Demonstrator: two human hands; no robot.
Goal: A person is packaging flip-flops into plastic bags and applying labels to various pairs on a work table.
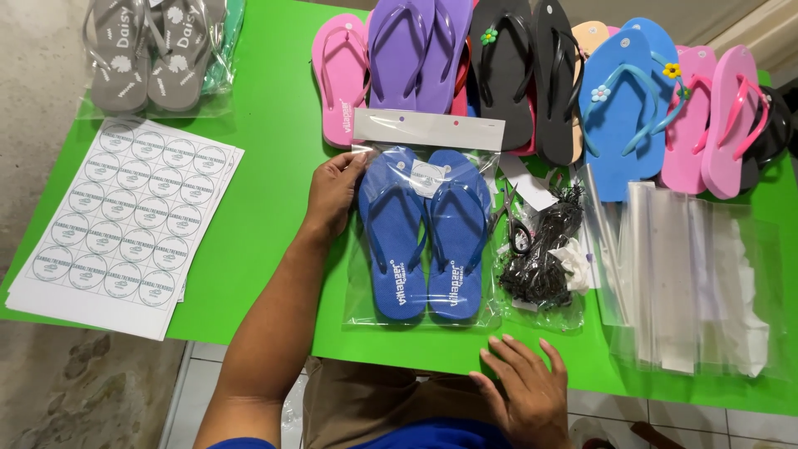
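A pair of blue flip-flops [424, 237] lies in a clear plastic bag [359, 287] with a white header card, on a green table [274, 141]. A round sticker sits on the bag between the straps. My left hand [332, 195] holds the bag's upper left edge by the fingertips. My right hand [524, 391] rests flat at the table's near edge, fingers spread, just below the bag's lower right corner and holding nothing.
Sheets of round stickers [125, 220] lie at the left. A bagged grey pair [154, 54] sits at the far left. Loose flip-flops [549, 75] in pink, purple, black and blue line the back. Scissors [509, 218], black ties [544, 249] and a stack of empty clear bags [690, 274] lie at the right.
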